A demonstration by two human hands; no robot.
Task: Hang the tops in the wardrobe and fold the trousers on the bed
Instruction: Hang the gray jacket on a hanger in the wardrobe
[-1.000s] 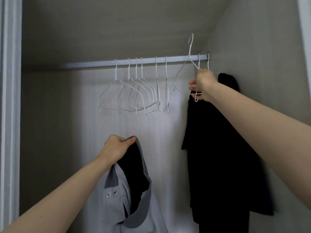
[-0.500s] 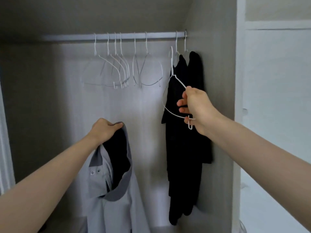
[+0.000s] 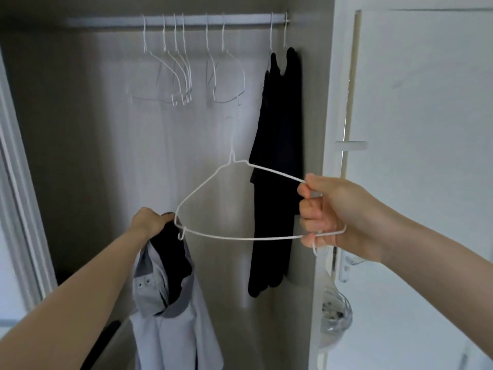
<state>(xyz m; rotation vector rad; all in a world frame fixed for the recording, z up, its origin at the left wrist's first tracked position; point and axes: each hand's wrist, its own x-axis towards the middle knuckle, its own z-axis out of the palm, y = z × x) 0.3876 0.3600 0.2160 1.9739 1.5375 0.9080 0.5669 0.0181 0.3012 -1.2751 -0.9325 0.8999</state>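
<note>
At the left, the collar of a pale grey shirt [image 3: 170,311] is gripped from above by the left hand [image 3: 149,222], whose fingers are curled down over the dark inner lining of the neck opening, so that the garment hangs below the knuckles inside the wardrobe. The left forearm is stretched forward and slightly upward from the lower left corner. Just beside those fingers, the left tip of a white wire hanger [image 3: 240,204] is seen, its small end hook lying against the collar; whether it touches the fingers cannot be told. The hanger is held roughly level, hook pointing up. Its right end is clamped in the right hand [image 3: 336,217]: the upper wire is pinched at the fingertips and the lower bar passes under the curled lower fingers. The right arm is extended from the right edge, with the back of the hand turned to the right. Above, empty white hangers [image 3: 186,73] are hung on the rail [image 3: 240,20], and dark garments [image 3: 277,166] are hung at its right end, beside the wardrobe's side panel.
</note>
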